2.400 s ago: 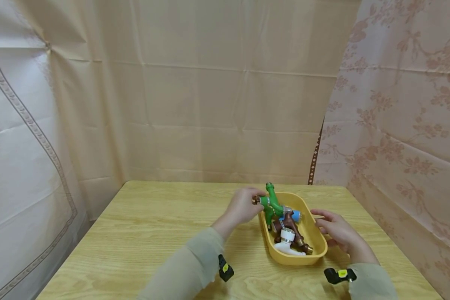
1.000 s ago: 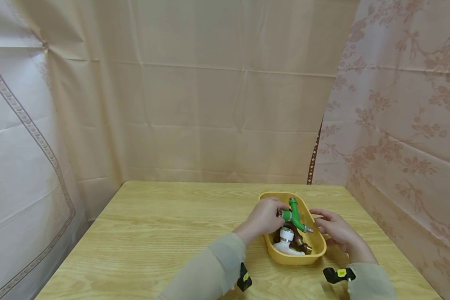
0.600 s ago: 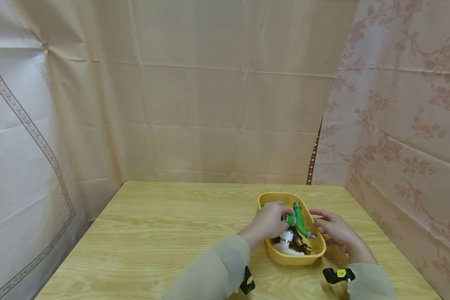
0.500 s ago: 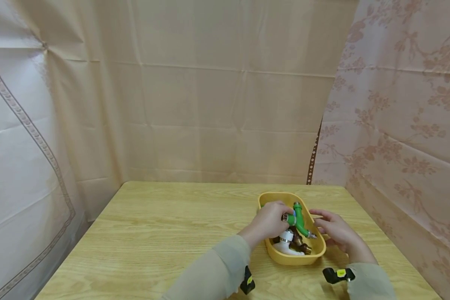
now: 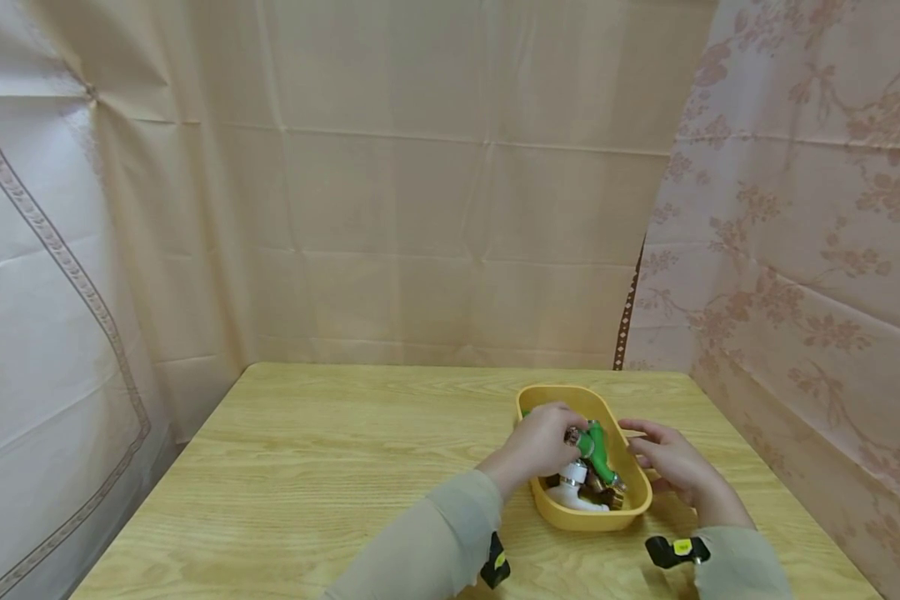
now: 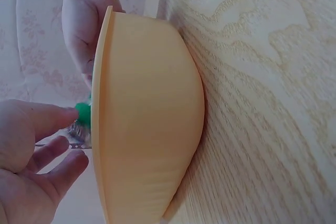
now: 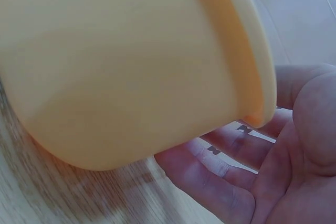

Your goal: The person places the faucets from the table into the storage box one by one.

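Note:
My left hand (image 5: 543, 437) reaches over the yellow plastic basin (image 5: 596, 521). Its fingers are loosely spread at the metal end of a green faucet (image 5: 598, 454). In the left wrist view the left hand's fingertips stand apart around that end, right at the basin's rim. The green faucet lies slanted on the others, its spout toward the front right. Below it are a white faucet (image 5: 570, 496) and brown faucet parts, mostly covered. My right hand (image 5: 671, 458) is at the basin's right side, relaxed fingers along the outer wall in the right wrist view.
The basin stands on a light wood-grain table (image 5: 345, 467), right of its middle. Another bit of green (image 5: 525, 412) shows inside the basin by its left wall, mostly behind the left hand. A beige curtain (image 5: 435, 208) hangs behind, a flowered cloth (image 5: 817, 275) at right.
My left hand carried the green faucet rightward and down into the basin. In the last half second the faucet tipped lower while the hand stayed put. The right hand has barely moved.

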`<state>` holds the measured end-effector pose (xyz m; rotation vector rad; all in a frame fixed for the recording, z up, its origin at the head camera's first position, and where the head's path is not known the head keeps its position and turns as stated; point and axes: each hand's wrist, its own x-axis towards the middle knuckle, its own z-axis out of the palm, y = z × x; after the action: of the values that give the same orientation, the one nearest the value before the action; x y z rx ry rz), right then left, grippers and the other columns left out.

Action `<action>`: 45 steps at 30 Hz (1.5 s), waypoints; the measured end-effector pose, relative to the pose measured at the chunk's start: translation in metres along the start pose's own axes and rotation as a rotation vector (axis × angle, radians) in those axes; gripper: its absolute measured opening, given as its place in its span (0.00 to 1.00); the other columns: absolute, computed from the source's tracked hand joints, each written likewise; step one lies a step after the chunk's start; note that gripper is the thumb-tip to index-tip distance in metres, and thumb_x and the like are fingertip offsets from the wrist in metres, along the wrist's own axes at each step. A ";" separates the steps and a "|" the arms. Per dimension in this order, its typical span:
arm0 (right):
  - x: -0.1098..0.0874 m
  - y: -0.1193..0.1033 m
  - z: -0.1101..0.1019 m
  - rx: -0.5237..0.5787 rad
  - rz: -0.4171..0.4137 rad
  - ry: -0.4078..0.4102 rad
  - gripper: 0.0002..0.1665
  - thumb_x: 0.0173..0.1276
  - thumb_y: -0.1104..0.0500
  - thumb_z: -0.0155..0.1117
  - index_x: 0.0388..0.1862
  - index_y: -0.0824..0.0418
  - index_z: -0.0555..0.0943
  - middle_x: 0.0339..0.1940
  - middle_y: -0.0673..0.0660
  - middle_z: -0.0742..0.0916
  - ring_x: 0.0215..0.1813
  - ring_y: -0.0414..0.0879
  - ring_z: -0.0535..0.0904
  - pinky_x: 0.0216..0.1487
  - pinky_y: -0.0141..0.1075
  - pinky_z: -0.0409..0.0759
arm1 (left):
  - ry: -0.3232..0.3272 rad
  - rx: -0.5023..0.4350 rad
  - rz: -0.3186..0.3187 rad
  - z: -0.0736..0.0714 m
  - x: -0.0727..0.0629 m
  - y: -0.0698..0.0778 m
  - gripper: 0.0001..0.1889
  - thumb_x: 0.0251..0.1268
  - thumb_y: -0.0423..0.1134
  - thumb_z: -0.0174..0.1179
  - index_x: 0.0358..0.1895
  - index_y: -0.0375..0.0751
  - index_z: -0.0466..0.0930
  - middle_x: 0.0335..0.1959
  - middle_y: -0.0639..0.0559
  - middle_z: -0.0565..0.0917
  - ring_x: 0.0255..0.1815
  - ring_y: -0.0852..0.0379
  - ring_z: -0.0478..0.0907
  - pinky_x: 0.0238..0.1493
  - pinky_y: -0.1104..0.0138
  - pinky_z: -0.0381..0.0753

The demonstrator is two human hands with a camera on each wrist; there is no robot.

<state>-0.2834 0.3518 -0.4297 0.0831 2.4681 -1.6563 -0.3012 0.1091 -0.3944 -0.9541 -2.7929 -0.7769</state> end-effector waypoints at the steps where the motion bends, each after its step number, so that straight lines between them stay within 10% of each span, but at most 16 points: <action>1: 0.000 0.000 0.000 0.001 -0.003 -0.001 0.34 0.77 0.60 0.50 0.80 0.66 0.58 0.68 0.74 0.74 0.53 0.57 0.82 0.42 0.55 0.86 | 0.002 0.001 0.003 0.000 0.000 -0.001 0.19 0.61 0.37 0.73 0.56 0.54 0.87 0.51 0.62 0.80 0.44 0.68 0.75 0.43 0.76 0.76; 9: -0.001 0.000 0.000 0.006 -0.009 0.001 0.35 0.80 0.56 0.52 0.79 0.66 0.59 0.63 0.70 0.78 0.49 0.54 0.84 0.41 0.55 0.87 | 0.012 -0.016 0.001 -0.002 -0.001 -0.001 0.17 0.62 0.40 0.74 0.55 0.53 0.87 0.48 0.61 0.79 0.37 0.68 0.71 0.35 0.77 0.73; 45: -0.006 -0.012 -0.005 -0.086 -0.027 -0.001 0.34 0.82 0.54 0.49 0.80 0.67 0.57 0.73 0.77 0.68 0.63 0.70 0.76 0.42 0.57 0.86 | 0.060 -0.137 -0.063 -0.056 -0.017 -0.039 0.20 0.66 0.45 0.71 0.61 0.54 0.83 0.64 0.57 0.78 0.59 0.55 0.78 0.52 0.67 0.81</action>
<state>-0.2799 0.3521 -0.4159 0.0385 2.5468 -1.5582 -0.3152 0.0463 -0.3673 -0.8508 -2.7598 -1.0001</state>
